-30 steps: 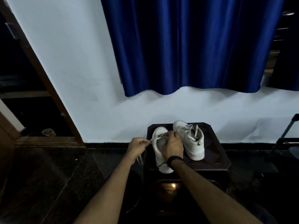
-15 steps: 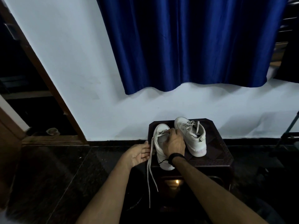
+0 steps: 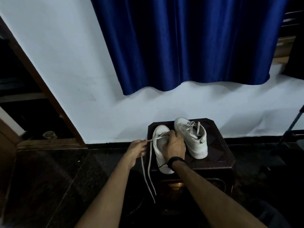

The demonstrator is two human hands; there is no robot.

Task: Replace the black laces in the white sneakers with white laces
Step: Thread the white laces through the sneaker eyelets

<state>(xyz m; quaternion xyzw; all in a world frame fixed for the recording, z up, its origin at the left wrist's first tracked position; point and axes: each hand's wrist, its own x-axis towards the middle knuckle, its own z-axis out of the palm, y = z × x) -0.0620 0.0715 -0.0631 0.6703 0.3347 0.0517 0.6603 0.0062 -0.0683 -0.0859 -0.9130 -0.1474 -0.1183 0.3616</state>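
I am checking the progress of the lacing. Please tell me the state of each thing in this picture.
left sneaker: partly laced, on the stool
white lace: two loose ends hanging off the stool's edge
right sneaker: white lace in, untied
left hand: pinching the lace
right hand: resting on the left sneaker

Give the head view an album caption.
Left hand pulls a white lace through the near sneaker; right hand steadies it.

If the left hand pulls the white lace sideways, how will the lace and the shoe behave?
The white lace is probably floppy: its loose ends hang limp off the table's edge. The near sneaker looks light and might slide, so the right hand resting on it likely steadies it while the left hand pulls.
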